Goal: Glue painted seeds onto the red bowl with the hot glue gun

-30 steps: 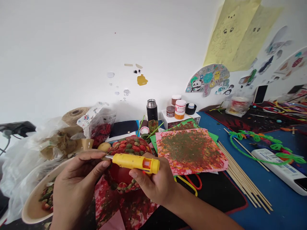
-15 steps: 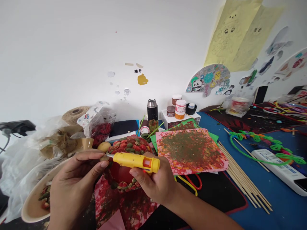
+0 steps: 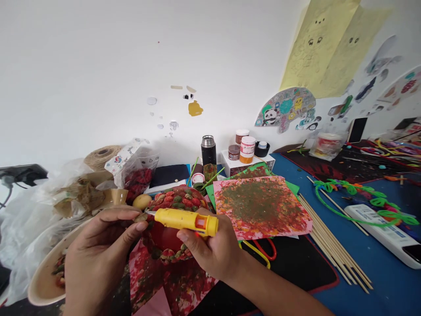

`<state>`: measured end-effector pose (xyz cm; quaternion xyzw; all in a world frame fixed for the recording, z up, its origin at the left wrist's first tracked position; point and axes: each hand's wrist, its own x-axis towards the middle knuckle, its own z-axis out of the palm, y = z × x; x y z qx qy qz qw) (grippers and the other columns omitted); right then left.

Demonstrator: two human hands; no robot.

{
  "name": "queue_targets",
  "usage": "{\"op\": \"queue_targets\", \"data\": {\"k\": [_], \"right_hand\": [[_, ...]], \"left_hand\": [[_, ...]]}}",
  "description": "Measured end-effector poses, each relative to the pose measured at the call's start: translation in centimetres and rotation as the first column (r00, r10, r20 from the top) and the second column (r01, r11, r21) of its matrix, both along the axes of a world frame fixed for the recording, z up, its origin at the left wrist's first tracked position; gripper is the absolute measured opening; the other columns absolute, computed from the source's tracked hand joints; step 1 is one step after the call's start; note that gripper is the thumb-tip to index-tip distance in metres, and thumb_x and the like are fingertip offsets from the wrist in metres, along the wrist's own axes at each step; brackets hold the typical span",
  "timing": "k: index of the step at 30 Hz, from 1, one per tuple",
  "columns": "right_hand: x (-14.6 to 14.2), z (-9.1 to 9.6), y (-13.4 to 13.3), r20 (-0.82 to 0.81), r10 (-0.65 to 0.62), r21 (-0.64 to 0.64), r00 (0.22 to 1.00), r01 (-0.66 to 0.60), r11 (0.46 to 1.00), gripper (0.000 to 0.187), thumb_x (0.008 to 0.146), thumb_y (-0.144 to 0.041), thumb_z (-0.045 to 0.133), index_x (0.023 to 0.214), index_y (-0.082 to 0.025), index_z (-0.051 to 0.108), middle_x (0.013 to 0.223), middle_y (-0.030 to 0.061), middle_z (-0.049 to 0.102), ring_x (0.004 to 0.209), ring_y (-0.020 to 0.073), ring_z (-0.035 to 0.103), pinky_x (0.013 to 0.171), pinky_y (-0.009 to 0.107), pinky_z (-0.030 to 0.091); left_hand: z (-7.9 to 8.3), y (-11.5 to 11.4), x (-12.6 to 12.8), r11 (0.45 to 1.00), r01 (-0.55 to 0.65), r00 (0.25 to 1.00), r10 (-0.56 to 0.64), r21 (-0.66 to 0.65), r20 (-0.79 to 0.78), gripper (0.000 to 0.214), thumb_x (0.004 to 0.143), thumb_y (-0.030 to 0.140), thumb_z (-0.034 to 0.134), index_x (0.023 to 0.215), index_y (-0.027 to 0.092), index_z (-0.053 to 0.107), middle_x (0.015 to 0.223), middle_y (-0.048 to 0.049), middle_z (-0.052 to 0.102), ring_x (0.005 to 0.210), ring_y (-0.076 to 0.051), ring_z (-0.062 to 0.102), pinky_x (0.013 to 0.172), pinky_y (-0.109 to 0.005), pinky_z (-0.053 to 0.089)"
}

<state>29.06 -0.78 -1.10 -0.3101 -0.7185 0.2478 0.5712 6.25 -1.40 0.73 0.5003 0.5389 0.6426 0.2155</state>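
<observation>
My right hand (image 3: 219, 252) is wrapped round a yellow hot glue gun (image 3: 176, 219), its metal nozzle pointing left. Between the thumb and forefinger of my left hand (image 3: 101, 245) is a small greenish-brown shell (image 3: 140, 217), and the nozzle meets it or comes very close. Behind the glue gun sits a rounded red object (image 3: 166, 239), partly hidden, with red and green shells stuck over its top and along its lower edge. Under it lies a paint-smeared pink sheet (image 3: 184, 285). A beige bowl (image 3: 37, 283) with more painted shells stands left of my left hand, which partly covers it.
Paint-covered paper (image 3: 263, 206) lies right of centre, over scissors (image 3: 271, 250). Wooden sticks (image 3: 332, 241) and a white device (image 3: 384, 235) are farther right. At the back stand a black flask (image 3: 208, 151) and paint jars (image 3: 247, 149). Plastic bags (image 3: 29, 237) crowd the left.
Both hands, with the glue gun and the shell, have shifted very slightly left in the view. The grip of each hand looks the same.
</observation>
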Motion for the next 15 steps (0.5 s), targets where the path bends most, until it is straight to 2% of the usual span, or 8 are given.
{"op": "queue_targets", "data": {"k": [4, 9, 12, 15], "right_hand": [[-0.10, 0.01, 0.04, 0.006, -0.001, 0.001, 1.000, 0.001, 1.000, 0.052, 0.117, -0.062, 0.059, 0.097, -0.020, 0.082, 0.077, 0.0037, 0.075, 0.062, 0.0170, 0.071, 0.059, 0.027, 0.053], [-0.08, -0.07, 0.02, 0.019, -0.007, -0.011, 1.000, 0.007, 1.000, 0.054, 0.117, -0.065, 0.059, 0.093, -0.021, 0.080, 0.077, 0.0034, 0.075, 0.061, 0.0164, 0.069, 0.058, 0.027, 0.053], [0.01, -0.07, -0.04, 0.055, -0.011, -0.036, 0.998, 0.013, 0.999, 0.059, 0.117, -0.069, 0.055, 0.093, -0.021, 0.079, 0.077, 0.0041, 0.075, 0.061, 0.0172, 0.070, 0.058, 0.027, 0.053], [0.04, -0.03, -0.08, 0.062, -0.011, -0.047, 0.998, 0.014, 0.999, 0.059, 0.117, -0.070, 0.054, 0.096, -0.020, 0.079, 0.077, 0.0042, 0.075, 0.063, 0.0180, 0.072, 0.059, 0.028, 0.054]], "left_hand": [[0.11, -0.08, 0.01, 1.000, -0.003, 1.000, 0.003, -0.005, 0.005, 0.044, 0.070, 0.063, 0.103, 0.095, 0.035, 0.081, 0.104, 0.0015, 0.084, 0.097, -0.020, 0.079, 0.089, -0.025, 0.069], [0.27, -0.23, 0.26, 1.000, -0.011, 1.000, 0.011, 0.006, -0.001, 0.040, 0.074, 0.059, 0.101, 0.095, 0.034, 0.079, 0.104, -0.0005, 0.085, 0.099, -0.024, 0.080, 0.089, -0.034, 0.073], [0.34, -0.24, 0.50, 1.000, -0.013, 1.000, 0.013, 0.003, 0.021, 0.040, 0.072, 0.056, 0.102, 0.095, 0.033, 0.079, 0.104, -0.0013, 0.085, 0.097, -0.025, 0.081, 0.084, -0.035, 0.074], [0.43, -0.24, 0.67, 1.000, -0.014, 0.999, 0.014, -0.006, 0.039, 0.040, 0.071, 0.056, 0.103, 0.094, 0.034, 0.080, 0.106, -0.0015, 0.085, 0.099, -0.025, 0.081, 0.086, -0.034, 0.074]]}}
